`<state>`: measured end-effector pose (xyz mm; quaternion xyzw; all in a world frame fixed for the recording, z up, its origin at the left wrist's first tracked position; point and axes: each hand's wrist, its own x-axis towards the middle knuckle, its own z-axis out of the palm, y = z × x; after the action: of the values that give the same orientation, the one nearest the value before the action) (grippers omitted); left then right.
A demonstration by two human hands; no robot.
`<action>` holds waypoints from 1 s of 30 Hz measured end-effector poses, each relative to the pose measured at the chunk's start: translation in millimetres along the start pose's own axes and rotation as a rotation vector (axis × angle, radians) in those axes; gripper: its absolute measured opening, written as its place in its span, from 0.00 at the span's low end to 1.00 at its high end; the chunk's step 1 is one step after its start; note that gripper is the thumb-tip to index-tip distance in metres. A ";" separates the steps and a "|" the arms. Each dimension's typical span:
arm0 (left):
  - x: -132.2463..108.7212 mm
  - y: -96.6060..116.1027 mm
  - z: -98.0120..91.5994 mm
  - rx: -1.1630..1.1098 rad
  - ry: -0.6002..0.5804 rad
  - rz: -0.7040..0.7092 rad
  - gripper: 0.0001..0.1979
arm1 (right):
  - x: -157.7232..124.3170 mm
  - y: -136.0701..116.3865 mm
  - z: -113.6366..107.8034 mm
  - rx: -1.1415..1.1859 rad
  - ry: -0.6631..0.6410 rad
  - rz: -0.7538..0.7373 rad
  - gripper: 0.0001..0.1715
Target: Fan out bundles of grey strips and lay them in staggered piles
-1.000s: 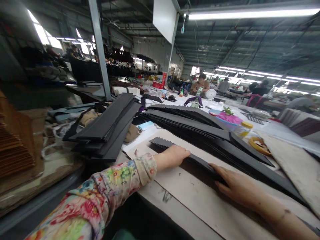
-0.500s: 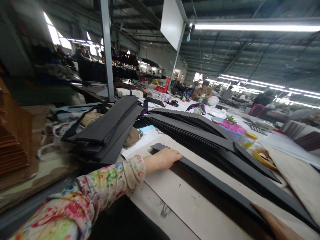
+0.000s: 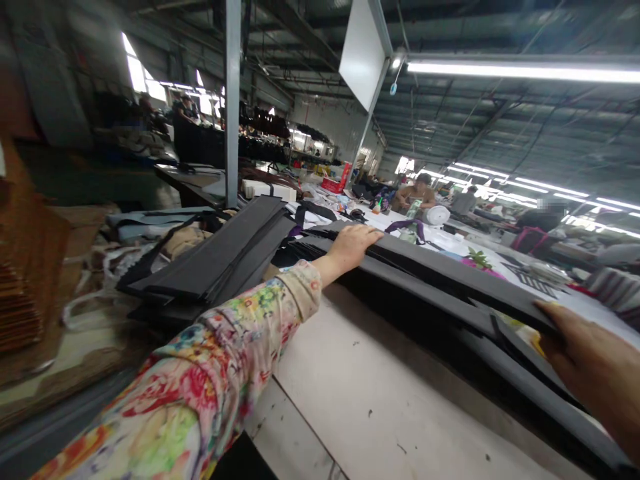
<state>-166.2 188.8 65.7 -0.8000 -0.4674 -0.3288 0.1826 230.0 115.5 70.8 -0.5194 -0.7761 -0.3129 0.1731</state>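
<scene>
My left hand point(image 3: 351, 248) is closed over the far end of a long dark grey strip stack point(image 3: 450, 268). Near the other end of that stack, at the right, my right hand point(image 3: 583, 347) grips its edge, with the fingertips partly hidden. The held stack is above a pile of similar dark strips point(image 3: 430, 293) on the pale work surface point(image 3: 370, 373). Another stack of dark strips point(image 3: 215, 253) lies to the left of my left hand.
A metal post point(image 3: 233, 100) rises behind the left stack. Brown sheets point(image 3: 25, 287) are piled at the far left. Farther back are a red box point(image 3: 336, 183), a white roll point(image 3: 438, 215) and a seated person point(image 3: 417, 193). A green plant point(image 3: 479, 259) stands beyond the strips.
Both hands have moved up and away from me with the dark strips, from the pale surface to above the pile. The camera view has shifted slightly.
</scene>
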 end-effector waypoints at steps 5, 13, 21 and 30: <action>1.5 -24.0 50.2 -0.095 -0.148 -0.247 0.27 | 22.1 -37.5 46.2 -0.114 -0.053 -0.083 0.31; -20.2 -34.6 99.3 -0.163 -0.268 -0.290 0.27 | 8.1 -25.4 98.4 -0.006 -0.228 -0.194 0.31; -4.5 -44.3 95.1 -0.199 -0.273 -0.338 0.28 | 25.5 -36.1 76.6 -0.031 -0.177 -0.165 0.29; -3.1 -49.9 98.0 -0.187 -0.360 -0.395 0.29 | 31.8 -45.6 77.5 -0.009 -0.190 -0.131 0.28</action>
<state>-175.8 270.3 -7.5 -0.7524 -0.6068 -0.2524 -0.0454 180.0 177.1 18.0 -0.4959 -0.8199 -0.2761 0.0755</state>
